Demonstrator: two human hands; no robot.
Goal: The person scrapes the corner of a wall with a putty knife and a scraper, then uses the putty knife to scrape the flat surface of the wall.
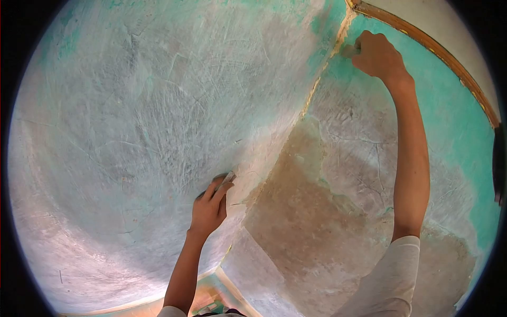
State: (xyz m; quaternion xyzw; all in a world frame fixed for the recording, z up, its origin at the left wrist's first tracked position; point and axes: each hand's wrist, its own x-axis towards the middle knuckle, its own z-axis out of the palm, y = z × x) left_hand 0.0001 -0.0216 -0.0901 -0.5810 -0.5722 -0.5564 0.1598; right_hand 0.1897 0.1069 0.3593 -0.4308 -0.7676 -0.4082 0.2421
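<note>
My left hand [209,205] is low in the middle, its fingers closed round a small flat greyish block [226,180] against the scraped wall [153,121]. At the upper right, my right hand [377,55] is closed in a fist beside the wall corner. A thin, blurred, flat piece [348,50] sticks out from its fingers toward the yellowish corner line [317,84]; what it is I cannot make out. Green paint [449,111] covers the wall to the right of that hand.
A brown wooden trim [438,47] curves along the upper right edge. Bare brown plaster [301,211] shows on the right wall below the corner line. A dark object [498,164] stands at the far right edge. Light trim [227,280] runs along the bottom.
</note>
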